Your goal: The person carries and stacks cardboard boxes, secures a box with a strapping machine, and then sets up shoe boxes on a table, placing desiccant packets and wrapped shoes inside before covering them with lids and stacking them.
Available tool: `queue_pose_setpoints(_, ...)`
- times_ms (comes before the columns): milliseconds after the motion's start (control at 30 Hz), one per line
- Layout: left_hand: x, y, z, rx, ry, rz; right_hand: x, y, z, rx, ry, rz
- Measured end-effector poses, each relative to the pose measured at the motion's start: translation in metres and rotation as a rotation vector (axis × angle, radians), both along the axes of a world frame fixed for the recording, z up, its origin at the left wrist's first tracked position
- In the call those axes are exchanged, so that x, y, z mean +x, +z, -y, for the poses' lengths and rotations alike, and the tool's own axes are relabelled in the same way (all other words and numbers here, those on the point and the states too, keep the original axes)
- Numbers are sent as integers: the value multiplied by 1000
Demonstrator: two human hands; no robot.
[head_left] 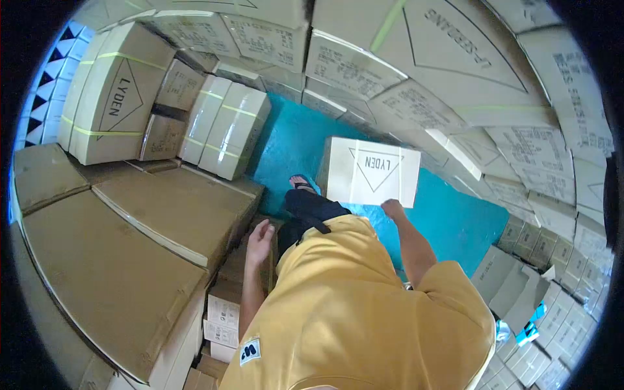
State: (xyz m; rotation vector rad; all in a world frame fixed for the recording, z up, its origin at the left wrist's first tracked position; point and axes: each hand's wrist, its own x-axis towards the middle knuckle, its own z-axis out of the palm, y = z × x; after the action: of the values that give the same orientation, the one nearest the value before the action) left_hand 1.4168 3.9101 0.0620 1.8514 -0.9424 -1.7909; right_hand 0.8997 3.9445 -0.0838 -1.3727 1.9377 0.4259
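A white carton [374,172] marked LYDEN with a triangle, bound with pale straps, is in front of me over the blue floor. At its near right edge, where one strap runs down, my right hand [392,209] is closed with curled fingers; what is inside the fingers is hidden. My left hand [260,242] hangs at my left side, fingers loosely apart and holding nothing, close to the brown cartons. My foot [301,182] in an open sandal shows just left of the white carton.
Large brown cartons [110,253] are stacked on my left. Strapped LYDEN cartons [120,97] stand behind them. A tall wall of printed cartons [422,107] runs along the far and right sides. Blue floor [455,211] lies between the stacks. Smaller boxes [223,318] are low at my left.
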Motion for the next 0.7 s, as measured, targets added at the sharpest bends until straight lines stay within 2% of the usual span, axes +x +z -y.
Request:
queue_pose_setpoints(33, 0, 9, -8, 9, 38, 9, 5, 3, -2, -96, 142, 99)
queue_pose_setpoints(67, -5, 18, -15, 34, 117, 29, 11, 3, 1, -93, 138, 96)
queue_pose_setpoints(133, -2, 24, -25, 40, 141, 16, 25, -6, 21, -41, -411, 265)
queue_pose_setpoints(167, 4, 24, -25, 44, 170, 11, 31, -9, 34, -41, -392, 275)
queue_pose_setpoints(233, -10, 67, -11, 78, 248, 40, 40, -23, 73, 61, -316, 292)
queue_pose_setpoints(267, -11, 82, -9, -7, 199, 167, 39, -52, 85, -30, 42, 262)
queue_pose_setpoints(300, -14, 96, -12, -78, 155, 303, 52, -57, 100, 99, -339, 294)
queue_pose_setpoints(367, -29, 124, -30, -123, 317, 333, 25, -160, 99, 41, 315, 298)
queue_pose_setpoints(400, -32, 132, -38, -197, 423, 346, 45, -142, 108, 165, 59, 286)
queue_pose_setpoints(467, -40, 144, -68, -241, 443, 489, 87, -104, 126, 304, -507, 196)
queue_pose_setpoints(533, -57, 152, -94, -199, 558, 521, 107, -104, 127, 286, -592, 183)
queue_pose_setpoints(567, -67, 160, -97, -197, 580, 538, 115, -107, 121, 262, -717, 161)
queue_pose_setpoints(600, -82, 173, -100, -145, 715, 469, 114, -136, 99, 277, -691, 167)
queue_pose_setpoints(633, -96, 176, -104, -110, 850, 393, 109, -189, 81, 69, -766, 198)
queue_pose_setpoints(667, -108, 170, -113, -120, 873, 398, 106, -222, 78, -147, -838, 232)
queue_pose_setpoints(700, -122, 165, -124, -113, 889, 380, 118, -229, 81, -235, -597, -2)
